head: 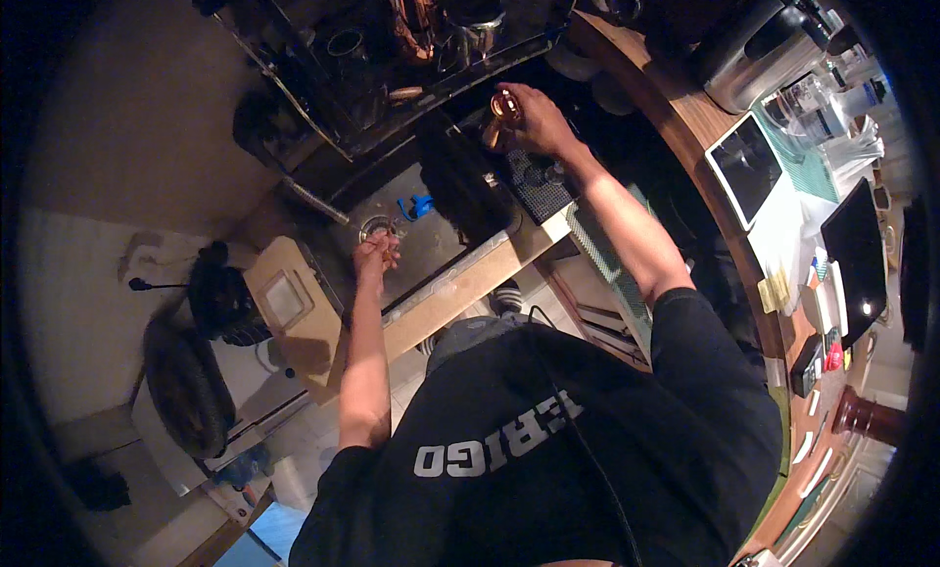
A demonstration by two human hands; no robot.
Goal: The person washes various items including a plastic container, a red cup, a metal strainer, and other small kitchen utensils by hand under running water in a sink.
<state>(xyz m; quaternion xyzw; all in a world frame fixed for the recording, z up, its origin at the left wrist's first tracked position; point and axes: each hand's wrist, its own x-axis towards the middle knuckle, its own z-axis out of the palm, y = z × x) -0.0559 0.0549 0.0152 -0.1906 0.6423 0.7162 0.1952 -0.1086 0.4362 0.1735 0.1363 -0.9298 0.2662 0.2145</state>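
Note:
My right hand is closed around a small round amber-tinted cup or glass. It holds this above a black perforated drying mat, on which a small clear glass seems to stand. Down at the left, my left hand is over a metal sink basin. Its curled fingers meet a round shiny rim; whether that is a held glass or the drain strainer is unclear. Beside it in the basin lies a crumpled blue object. The tip of a ribbed faucet spout comes close to the left hand.
A dark rack with glassware and a steel cup rises behind the sink. A wooden counter curves along the right, bearing a steel pitcher, a tablet and papers. A wooden board sits left of the basin.

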